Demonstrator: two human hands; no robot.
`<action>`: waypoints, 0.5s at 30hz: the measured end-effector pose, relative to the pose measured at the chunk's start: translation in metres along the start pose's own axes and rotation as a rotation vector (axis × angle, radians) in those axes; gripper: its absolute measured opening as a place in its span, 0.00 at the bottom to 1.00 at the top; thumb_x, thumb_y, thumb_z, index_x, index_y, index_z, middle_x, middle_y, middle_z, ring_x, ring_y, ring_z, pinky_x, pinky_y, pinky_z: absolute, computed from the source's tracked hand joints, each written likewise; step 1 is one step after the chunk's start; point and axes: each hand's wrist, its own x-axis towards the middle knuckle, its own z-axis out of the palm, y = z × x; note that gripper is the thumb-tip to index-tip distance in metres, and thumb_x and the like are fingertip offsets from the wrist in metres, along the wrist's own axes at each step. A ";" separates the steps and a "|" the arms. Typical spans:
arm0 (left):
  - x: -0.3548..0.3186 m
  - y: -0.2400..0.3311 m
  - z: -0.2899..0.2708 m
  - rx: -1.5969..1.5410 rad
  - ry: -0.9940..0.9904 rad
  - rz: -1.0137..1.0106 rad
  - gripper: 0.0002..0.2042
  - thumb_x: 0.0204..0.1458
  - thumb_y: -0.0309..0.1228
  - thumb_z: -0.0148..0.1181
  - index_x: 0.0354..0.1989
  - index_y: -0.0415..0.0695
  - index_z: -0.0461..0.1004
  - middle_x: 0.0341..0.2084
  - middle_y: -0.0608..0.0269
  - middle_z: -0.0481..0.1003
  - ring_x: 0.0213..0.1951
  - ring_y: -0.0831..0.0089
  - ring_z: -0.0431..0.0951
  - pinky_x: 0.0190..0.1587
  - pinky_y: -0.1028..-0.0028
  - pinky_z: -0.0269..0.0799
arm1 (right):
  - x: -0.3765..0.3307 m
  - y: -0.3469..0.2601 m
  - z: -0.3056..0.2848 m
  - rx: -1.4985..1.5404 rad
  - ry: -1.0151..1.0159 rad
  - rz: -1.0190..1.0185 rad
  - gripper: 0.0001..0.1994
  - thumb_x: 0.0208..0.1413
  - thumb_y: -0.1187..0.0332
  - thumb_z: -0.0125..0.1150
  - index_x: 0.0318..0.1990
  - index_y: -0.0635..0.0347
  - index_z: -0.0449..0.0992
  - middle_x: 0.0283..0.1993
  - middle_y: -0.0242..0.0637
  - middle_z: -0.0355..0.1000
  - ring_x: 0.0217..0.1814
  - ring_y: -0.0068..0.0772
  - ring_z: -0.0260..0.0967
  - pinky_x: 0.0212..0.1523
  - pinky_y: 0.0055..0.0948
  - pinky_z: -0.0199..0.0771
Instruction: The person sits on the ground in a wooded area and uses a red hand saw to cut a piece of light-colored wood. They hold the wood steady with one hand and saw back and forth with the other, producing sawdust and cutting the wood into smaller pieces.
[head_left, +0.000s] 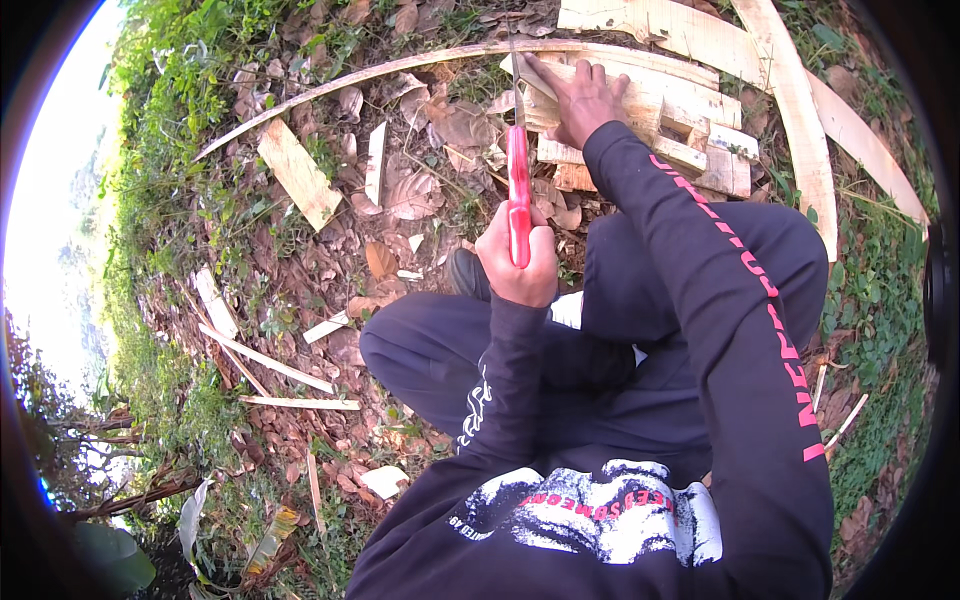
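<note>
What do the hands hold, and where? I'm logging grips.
The left hand grips a saw by its red handle. The right hand holds nothing; it presses flat on a wooden board.

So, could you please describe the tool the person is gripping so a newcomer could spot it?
Start at the stack of pale wood offcuts ahead of the person's knees. Just left of it, the left hand grips a tool pointing at the stack. Its bright red handle stands out from the brown leaves.

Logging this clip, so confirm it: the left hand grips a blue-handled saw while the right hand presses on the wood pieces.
One detail is wrong: the handle is red, not blue. The head view shows the left hand in a closed grip on the red-handled saw, while the right hand presses on the wood pieces.
</note>
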 end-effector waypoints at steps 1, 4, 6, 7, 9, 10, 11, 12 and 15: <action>0.000 0.002 0.000 0.015 0.007 0.015 0.03 0.46 0.20 0.50 0.27 0.36 0.71 0.15 0.63 0.67 0.18 0.79 0.66 0.24 0.75 0.63 | 0.000 -0.001 -0.001 0.000 -0.001 -0.004 0.55 0.44 0.49 0.76 0.74 0.12 0.39 0.63 0.48 0.61 0.67 0.52 0.59 0.60 0.73 0.57; 0.000 0.010 0.005 0.032 0.023 0.052 0.04 0.46 0.19 0.49 0.28 0.36 0.72 0.16 0.66 0.67 0.18 0.81 0.65 0.24 0.77 0.62 | 0.000 -0.001 -0.001 -0.016 0.000 -0.005 0.54 0.44 0.49 0.76 0.73 0.10 0.40 0.63 0.47 0.61 0.66 0.51 0.60 0.59 0.73 0.57; -0.001 0.009 0.010 0.011 0.024 0.062 0.06 0.47 0.19 0.47 0.29 0.35 0.72 0.18 0.72 0.66 0.20 0.85 0.64 0.24 0.81 0.58 | 0.001 0.000 0.001 -0.044 0.000 0.013 0.54 0.44 0.49 0.76 0.73 0.09 0.40 0.62 0.47 0.61 0.66 0.51 0.60 0.59 0.73 0.57; -0.002 0.010 0.009 0.011 0.024 0.054 0.06 0.47 0.19 0.47 0.29 0.35 0.72 0.18 0.72 0.66 0.20 0.85 0.64 0.24 0.81 0.58 | 0.001 0.000 0.002 -0.031 0.008 0.010 0.54 0.44 0.49 0.76 0.73 0.09 0.40 0.62 0.47 0.61 0.65 0.51 0.60 0.59 0.73 0.57; -0.004 0.013 0.009 0.013 0.027 0.039 0.06 0.48 0.19 0.47 0.29 0.35 0.72 0.18 0.72 0.67 0.20 0.85 0.64 0.25 0.81 0.59 | 0.001 -0.001 0.004 -0.005 0.025 0.002 0.54 0.44 0.49 0.76 0.73 0.10 0.41 0.62 0.47 0.61 0.65 0.51 0.61 0.60 0.73 0.56; -0.009 0.017 0.008 0.043 0.038 0.040 0.06 0.48 0.19 0.48 0.29 0.36 0.72 0.18 0.72 0.66 0.21 0.85 0.63 0.25 0.81 0.59 | 0.001 -0.002 0.005 0.004 0.009 0.007 0.53 0.44 0.49 0.76 0.73 0.10 0.41 0.62 0.47 0.61 0.65 0.51 0.61 0.60 0.73 0.56; -0.017 0.023 0.008 0.070 0.046 0.043 0.06 0.47 0.19 0.48 0.29 0.36 0.72 0.18 0.72 0.66 0.21 0.85 0.63 0.25 0.81 0.59 | 0.002 -0.004 0.003 0.011 -0.004 0.014 0.53 0.44 0.50 0.76 0.73 0.10 0.42 0.62 0.47 0.61 0.65 0.51 0.61 0.60 0.73 0.56; -0.025 0.027 0.006 0.101 0.052 0.045 0.05 0.47 0.19 0.48 0.29 0.36 0.72 0.18 0.72 0.66 0.21 0.85 0.63 0.25 0.81 0.59 | 0.001 -0.005 0.002 0.022 -0.019 0.024 0.53 0.44 0.50 0.76 0.73 0.10 0.42 0.62 0.46 0.61 0.65 0.51 0.61 0.60 0.73 0.55; -0.047 0.026 -0.001 -0.016 0.051 -0.044 0.05 0.46 0.19 0.48 0.28 0.36 0.72 0.18 0.71 0.66 0.21 0.85 0.64 0.26 0.82 0.58 | 0.002 -0.001 0.002 0.009 -0.023 0.023 0.53 0.45 0.52 0.76 0.73 0.10 0.42 0.63 0.46 0.61 0.65 0.50 0.60 0.60 0.73 0.55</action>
